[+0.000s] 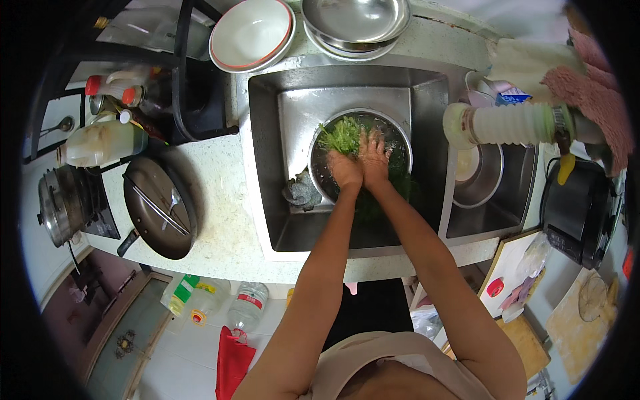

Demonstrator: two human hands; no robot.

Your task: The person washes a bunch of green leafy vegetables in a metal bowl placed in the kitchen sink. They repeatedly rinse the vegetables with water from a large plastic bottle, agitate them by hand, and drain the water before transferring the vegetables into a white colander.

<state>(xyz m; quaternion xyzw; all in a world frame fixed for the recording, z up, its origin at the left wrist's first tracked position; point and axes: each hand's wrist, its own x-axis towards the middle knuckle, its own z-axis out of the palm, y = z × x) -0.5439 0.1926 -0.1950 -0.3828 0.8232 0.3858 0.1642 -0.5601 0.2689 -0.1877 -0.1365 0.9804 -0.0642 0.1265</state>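
Observation:
Both hands are in a round metal basin (411, 155) of water, which stands in the large sink (345, 97). My left hand (344, 167) is closed around the lower end of a bunch of leafy greens (345, 135), whose leaves stick up above it. Beside it and touching at the wrist, my right hand (374, 155) lies with its fingers spread, back upward, against the right side of the bunch. Darker greens (397, 162) show in the water to the right. What lies under the right palm is hidden.
A dark strainer (302, 192) lies left of the basin. Stacked bowls (252, 35) and metal bowls (357, 20) stand behind the sink. A ribbed hose (510, 124) reaches over the small right basin, which holds a metal pot (492, 175). A frying pan (160, 210) sits on the left counter.

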